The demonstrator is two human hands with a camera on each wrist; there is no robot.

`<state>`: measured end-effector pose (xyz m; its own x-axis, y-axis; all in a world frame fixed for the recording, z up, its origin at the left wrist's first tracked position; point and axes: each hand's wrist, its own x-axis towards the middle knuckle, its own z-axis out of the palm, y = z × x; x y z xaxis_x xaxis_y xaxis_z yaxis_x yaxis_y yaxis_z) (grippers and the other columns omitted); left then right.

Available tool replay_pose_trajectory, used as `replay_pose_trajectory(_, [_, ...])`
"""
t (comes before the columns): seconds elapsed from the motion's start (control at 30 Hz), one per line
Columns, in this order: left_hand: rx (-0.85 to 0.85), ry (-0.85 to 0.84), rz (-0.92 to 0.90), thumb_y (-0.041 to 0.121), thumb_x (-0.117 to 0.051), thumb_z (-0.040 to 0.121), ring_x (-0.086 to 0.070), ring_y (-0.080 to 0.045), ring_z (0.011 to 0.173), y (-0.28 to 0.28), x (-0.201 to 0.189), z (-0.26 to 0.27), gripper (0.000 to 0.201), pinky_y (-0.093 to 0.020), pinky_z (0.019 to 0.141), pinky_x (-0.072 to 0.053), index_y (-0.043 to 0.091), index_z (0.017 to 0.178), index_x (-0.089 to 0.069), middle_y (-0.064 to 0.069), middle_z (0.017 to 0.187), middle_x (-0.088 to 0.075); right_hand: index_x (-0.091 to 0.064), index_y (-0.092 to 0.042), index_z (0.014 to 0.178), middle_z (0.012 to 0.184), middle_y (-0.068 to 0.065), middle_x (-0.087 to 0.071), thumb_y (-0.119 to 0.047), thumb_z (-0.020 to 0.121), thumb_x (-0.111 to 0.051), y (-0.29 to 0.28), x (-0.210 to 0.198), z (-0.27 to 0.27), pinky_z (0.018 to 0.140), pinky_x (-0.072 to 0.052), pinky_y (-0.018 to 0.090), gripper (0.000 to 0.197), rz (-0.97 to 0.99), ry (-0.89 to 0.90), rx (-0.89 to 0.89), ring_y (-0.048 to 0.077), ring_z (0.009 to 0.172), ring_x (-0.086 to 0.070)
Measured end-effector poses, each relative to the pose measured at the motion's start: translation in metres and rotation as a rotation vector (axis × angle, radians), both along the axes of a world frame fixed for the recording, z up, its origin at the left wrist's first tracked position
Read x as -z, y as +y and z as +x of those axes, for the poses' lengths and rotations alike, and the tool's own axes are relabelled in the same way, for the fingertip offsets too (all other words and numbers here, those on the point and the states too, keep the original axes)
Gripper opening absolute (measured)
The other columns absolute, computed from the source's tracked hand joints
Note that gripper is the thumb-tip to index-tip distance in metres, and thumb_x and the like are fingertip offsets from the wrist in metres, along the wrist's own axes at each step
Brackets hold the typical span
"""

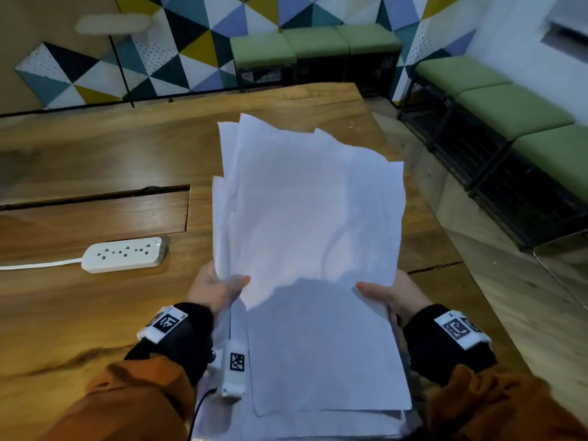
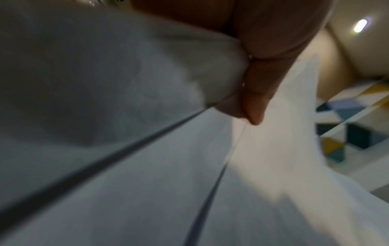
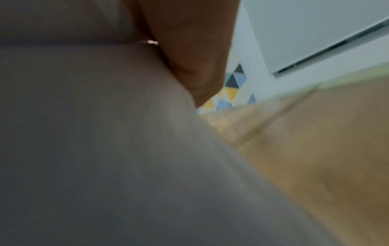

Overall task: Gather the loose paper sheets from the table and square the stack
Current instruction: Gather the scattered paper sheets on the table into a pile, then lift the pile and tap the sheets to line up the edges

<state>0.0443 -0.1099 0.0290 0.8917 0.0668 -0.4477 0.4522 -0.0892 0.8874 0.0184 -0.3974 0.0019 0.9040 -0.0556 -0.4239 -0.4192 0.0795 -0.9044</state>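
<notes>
Paper sheets are held above the wooden table, long axis running away from the person, far edges ragged and fanned. To their left lies a white power strip. The left hand pinches the stack's left edge, the right hand its right edge.

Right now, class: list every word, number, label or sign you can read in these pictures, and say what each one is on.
No readable words or numbers anywhere.
Paper sheets: look blank.
Left wristband, right wristband and white device by the left wrist: black-and-white code markers only, no text.
Power strip: no legible marking.
</notes>
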Motion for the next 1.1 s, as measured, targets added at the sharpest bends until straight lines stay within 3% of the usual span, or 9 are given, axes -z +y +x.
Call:
replay_pose_trajectory(0.13, [-0.023, -0.211, -0.052, 0.002, -0.064, 0.078, -0.062, -0.019, 0.062, 0.003, -0.045, 0.008, 0.014, -0.029, 0.055, -0.05, 0.016, 0.08, -0.064, -0.004, 0.067, -0.068, -0.065, -0.001, 0.097, 0.074, -0.001, -0.076, -0.037, 0.021, -0.091, -0.006, -0.06, 0.003, 0.061, -0.057, 0.022, 0.088, 0.078, -0.235, 0.069, 0.013, 0.068, -0.07])
replay_pose_trajectory(0.27, [-0.047, -0.431, -0.082, 0.002, -0.064, 0.079, -0.053, -0.014, 0.037, -0.003, -0.094, 0.004, 0.019, -0.026, 0.042, -0.046, 0.009, 0.064, -0.056, 0.001, 0.04, -0.057, -0.067, -0.013, 0.072, 0.053, -0.01, -0.071, -0.005, 0.062, -0.076, -0.001, -0.116, -0.004, 0.051, -0.055, 0.018, 0.016, 0.101, -0.438, 0.223, 0.005, 0.053, -0.067])
replay_pose_trajectory(0.37, [-0.049, -0.562, -0.112, 0.002, -0.065, 0.078, -0.054, -0.013, 0.035, -0.008, -0.125, -0.009, 0.016, -0.021, 0.035, -0.043, 0.003, 0.065, -0.056, -0.001, 0.037, -0.059, -0.062, -0.019, 0.073, 0.048, -0.018, -0.068, 0.002, 0.078, -0.059, 0.003, -0.139, -0.014, 0.051, -0.053, 0.012, 0.022, 0.093, -0.475, 0.309, -0.002, 0.049, -0.064])
replay_pose_trajectory(0.53, [-0.014, -0.617, -0.178, -0.01, -0.066, 0.071, -0.064, 0.0, 0.049, -0.004, -0.141, -0.04, 0.02, -0.012, 0.046, -0.048, 0.009, 0.078, -0.063, 0.012, 0.051, -0.07, -0.066, -0.024, 0.076, 0.068, -0.018, -0.072, -0.003, 0.064, -0.078, 0.002, -0.141, -0.036, 0.06, -0.051, 0.007, 0.026, 0.014, -0.576, 0.299, -0.01, 0.062, -0.064])
replay_pose_trajectory(0.63, [0.027, -0.483, -0.123, -0.004, -0.074, 0.066, -0.064, -0.006, 0.047, -0.007, -0.119, -0.057, 0.018, -0.014, 0.042, -0.047, 0.005, 0.08, -0.066, 0.007, 0.048, -0.069, -0.068, -0.012, 0.073, 0.053, -0.017, -0.069, -0.023, 0.044, -0.089, 0.0, -0.13, -0.054, 0.059, -0.051, 0.009, 0.037, 0.069, -0.495, 0.235, -0.009, 0.054, -0.062])
replay_pose_trajectory(0.77, [-0.005, -0.419, -0.078, -0.001, -0.071, 0.072, -0.063, -0.013, 0.053, -0.021, -0.099, -0.069, 0.013, -0.015, 0.043, -0.049, 0.01, 0.072, -0.064, 0.01, 0.045, -0.068, -0.07, -0.008, 0.089, 0.086, 0.001, -0.067, -0.003, 0.057, -0.079, 0.005, -0.123, -0.07, 0.085, -0.042, 0.035, 0.034, -0.043, -0.328, 0.266, 0.02, 0.089, -0.061])
replay_pose_trajectory(0.87, [-0.036, -0.477, -0.081, -0.001, -0.07, 0.072, -0.066, -0.009, 0.058, -0.015, -0.103, -0.069, 0.015, -0.02, 0.055, -0.055, 0.011, 0.078, -0.064, 0.012, 0.053, -0.071, -0.063, -0.007, 0.104, 0.084, -0.005, -0.073, -0.038, 0.025, -0.092, -0.001, -0.133, -0.073, 0.078, -0.051, 0.033, 0.09, -0.009, -0.407, 0.273, 0.006, 0.075, -0.069])
replay_pose_trajectory(0.93, [-0.016, -0.491, -0.093, -0.004, -0.071, 0.07, -0.067, -0.004, 0.053, -0.005, -0.105, -0.072, 0.017, -0.014, 0.047, -0.051, 0.009, 0.078, -0.065, 0.011, 0.052, -0.071, -0.056, 0.008, 0.111, 0.079, 0.003, -0.071, -0.032, 0.01, -0.093, -0.007, -0.141, -0.076, 0.072, -0.052, 0.019, 0.114, 0.101, -0.439, 0.299, -0.006, 0.049, -0.062])
replay_pose_trajectory(1.1, [0.047, -0.434, -0.139, -0.014, -0.068, 0.069, -0.065, -0.013, 0.059, -0.018, -0.101, -0.083, 0.023, -0.01, 0.044, -0.049, 0.008, 0.075, -0.063, 0.01, 0.047, -0.069, -0.067, -0.002, 0.078, 0.044, -0.011, -0.064, -0.017, 0.025, -0.094, 0.0, -0.133, -0.075, 0.044, -0.047, 0.009, 0.061, -0.01, -0.416, 0.214, -0.007, 0.041, -0.056])
